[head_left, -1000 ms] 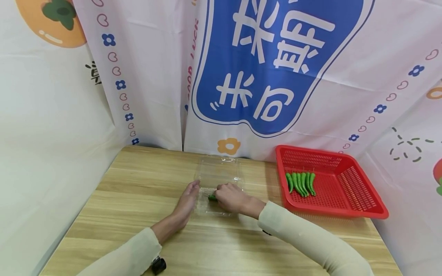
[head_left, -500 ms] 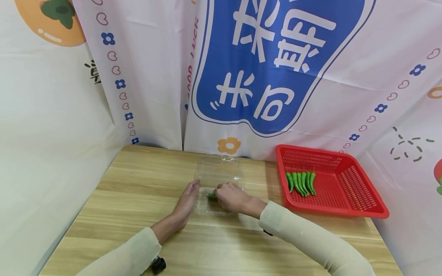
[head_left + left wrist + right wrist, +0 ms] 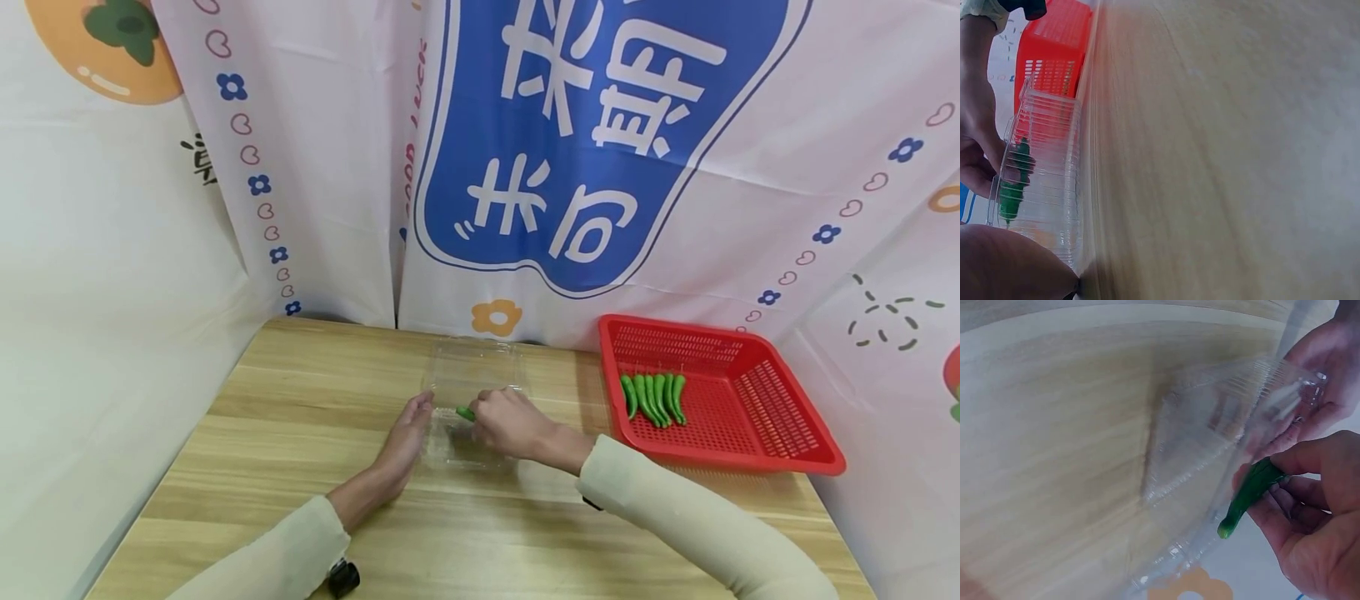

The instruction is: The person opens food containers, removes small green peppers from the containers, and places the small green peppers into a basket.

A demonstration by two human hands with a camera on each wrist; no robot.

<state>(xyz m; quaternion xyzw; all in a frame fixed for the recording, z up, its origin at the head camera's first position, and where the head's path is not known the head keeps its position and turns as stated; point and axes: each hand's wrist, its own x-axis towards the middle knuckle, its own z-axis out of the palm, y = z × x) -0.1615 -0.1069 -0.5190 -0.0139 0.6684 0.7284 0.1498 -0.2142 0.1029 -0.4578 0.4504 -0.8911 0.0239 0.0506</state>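
A green chili pepper (image 3: 465, 412) is pinched between the thumb and fingers of my right hand (image 3: 514, 423), over the near half of a clear plastic clamshell box (image 3: 457, 457). In the right wrist view the pepper (image 3: 1250, 492) slants beside the box wall, its blunt tip pointing down. The box stands with its lid (image 3: 476, 362) laid back toward the wall. My left hand (image 3: 405, 446) is upright along the box's left side, fingers extended. Seen from the left wrist, the pepper (image 3: 1011, 195) shows through the ribbed side of the box.
To the right on the wooden table (image 3: 300, 400) stands a red plastic basket (image 3: 720, 458). Several green chili peppers (image 3: 652, 400) lie side by side at its left end. A printed cloth (image 3: 337, 167) hangs right behind the table.
My right hand has shifted slightly up and to the right, carrying the pepper from lower in the box toward its hinge side. My left hand has stayed in place.
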